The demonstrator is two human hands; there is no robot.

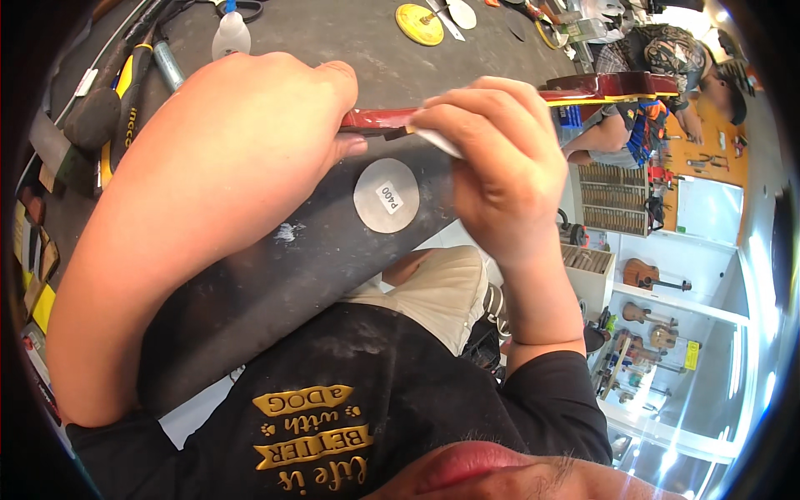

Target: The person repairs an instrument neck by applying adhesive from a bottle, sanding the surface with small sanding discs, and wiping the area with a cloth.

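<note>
A glossy red-brown instrument [602,87] with cream edging lies crosswise above the dark bench [242,308], its narrow neck running left between my hands. My left hand [312,108] grips the neck's left part, thumb underneath and fingers curled over, largely hidden behind the back of the hand. My right hand [496,154] has its fingers bent against the neck, pinching a thin pale piece, apparently sandpaper [437,142], at the lower edge beside a dark strip. A round grey sanding disc [375,179] with a white label lies on the bench just below the neck.
Tools [125,100] crowd the bench's left side. A white bottle [232,37], a yellow disc [417,23] and small items lie at the back. A co-worker [675,62] bends over a bench at the right, near a pegboard [708,146], wooden drawers [608,196] and hanging guitars [642,275].
</note>
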